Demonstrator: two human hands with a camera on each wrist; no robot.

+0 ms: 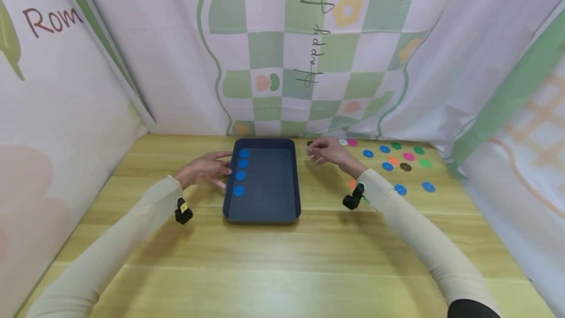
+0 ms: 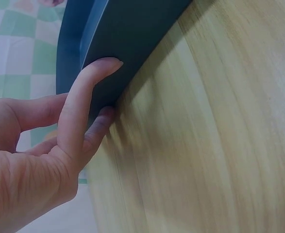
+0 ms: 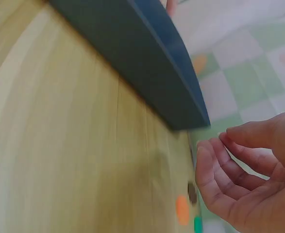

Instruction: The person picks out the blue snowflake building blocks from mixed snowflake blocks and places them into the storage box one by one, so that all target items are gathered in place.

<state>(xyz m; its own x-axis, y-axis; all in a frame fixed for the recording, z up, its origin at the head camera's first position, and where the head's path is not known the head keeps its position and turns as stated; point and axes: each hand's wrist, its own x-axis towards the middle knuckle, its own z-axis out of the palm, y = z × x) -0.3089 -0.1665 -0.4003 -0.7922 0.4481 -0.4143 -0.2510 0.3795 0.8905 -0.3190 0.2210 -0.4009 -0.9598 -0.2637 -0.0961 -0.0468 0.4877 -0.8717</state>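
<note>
A dark blue rectangular tray [image 1: 265, 219] lies on the wooden table, with a column of blue flower-shaped pieces [image 1: 240, 175] along the left side of its floor. My left hand [image 1: 204, 168] is at the tray's left side, its spread fingers touching the outer wall, as the left wrist view also shows. To the right of the tray, my right hand [image 1: 332, 153] hovers over the table near its far edge. In the right wrist view its fingers [image 3: 208, 177] are loosely bent, thumb and index tips close together, with no piece visible between them.
Loose flower-shaped pieces in blue [image 1: 387, 166], pink [image 1: 408, 156], green [image 1: 419, 150], orange [image 1: 393, 160] and brown [image 1: 405, 166] are scattered across the table's right side. The right forearm partly covers some of them. A checkered curtain [image 1: 309, 53] hangs behind the table's far edge.
</note>
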